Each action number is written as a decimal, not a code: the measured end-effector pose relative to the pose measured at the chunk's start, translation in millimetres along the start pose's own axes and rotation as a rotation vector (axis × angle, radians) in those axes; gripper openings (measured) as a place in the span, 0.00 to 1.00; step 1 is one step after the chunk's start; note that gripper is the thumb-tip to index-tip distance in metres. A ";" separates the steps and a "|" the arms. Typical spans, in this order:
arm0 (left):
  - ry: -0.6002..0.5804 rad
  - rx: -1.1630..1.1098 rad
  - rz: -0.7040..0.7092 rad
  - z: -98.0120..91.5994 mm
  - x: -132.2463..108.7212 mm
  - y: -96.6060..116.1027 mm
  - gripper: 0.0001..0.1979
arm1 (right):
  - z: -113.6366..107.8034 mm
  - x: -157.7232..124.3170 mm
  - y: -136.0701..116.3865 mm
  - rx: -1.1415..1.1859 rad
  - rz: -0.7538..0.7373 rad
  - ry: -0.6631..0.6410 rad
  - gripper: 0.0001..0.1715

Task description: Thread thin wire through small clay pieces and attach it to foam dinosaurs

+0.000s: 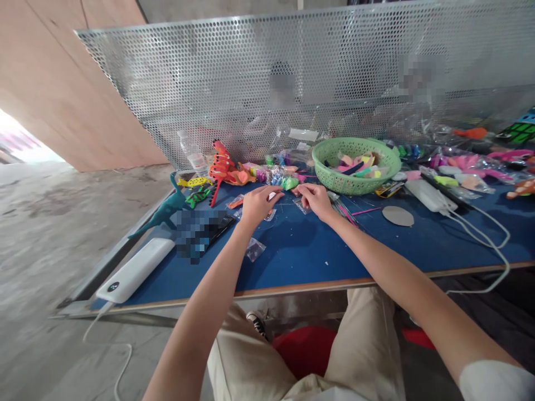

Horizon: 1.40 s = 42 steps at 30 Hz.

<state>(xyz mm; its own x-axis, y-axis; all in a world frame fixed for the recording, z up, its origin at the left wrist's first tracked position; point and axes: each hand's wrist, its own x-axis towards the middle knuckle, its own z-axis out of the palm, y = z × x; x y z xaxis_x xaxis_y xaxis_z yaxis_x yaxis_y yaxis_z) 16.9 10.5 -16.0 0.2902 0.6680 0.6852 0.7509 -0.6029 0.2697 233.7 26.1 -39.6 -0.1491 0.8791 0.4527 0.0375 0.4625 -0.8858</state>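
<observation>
Over the far middle of the blue table, my left hand has its fingers drawn together. A small white patch shows by its fingertips; what they hold, if anything, I cannot make out. Facing it a short gap away, my right hand is closed in a pinch, and its contents are too small to name. Just beyond both hands lies a bright green piece among small coloured pieces in clear plastic. A clear plastic bag rests nearer me, below my left hand. Thin coloured strips lie beside my right hand.
A green basket of colourful pieces stands behind my right hand. Toy figures, orange and teal, are at the left, with a white power bank. Another white device trails cables at right. A perforated metal screen borders the back.
</observation>
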 end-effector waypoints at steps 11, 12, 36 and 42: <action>0.120 -0.001 0.063 5.4 1.1 -11.6 0.12 | 1.2 1.5 4.5 -0.135 -0.131 0.040 0.23; 0.107 -0.025 0.065 5.8 1.4 -10.8 0.11 | -0.2 1.7 2.8 -0.223 -0.195 0.053 0.22; -0.127 -0.388 -0.212 14.2 1.6 12.1 0.11 | -9.7 11.2 -7.0 -1.090 -0.801 -0.138 0.18; -0.101 -0.209 -0.120 11.6 1.2 14.4 0.07 | -4.9 11.5 -4.9 -1.008 -0.702 -0.096 0.15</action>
<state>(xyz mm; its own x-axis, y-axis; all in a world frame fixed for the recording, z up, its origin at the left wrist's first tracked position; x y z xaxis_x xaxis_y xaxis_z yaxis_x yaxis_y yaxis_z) 34.9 7.8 -19.2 0.2721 0.7738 0.5721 0.6476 -0.5870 0.4858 236.6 34.5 -29.6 -0.5150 0.4114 0.7520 0.6592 0.7509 0.0406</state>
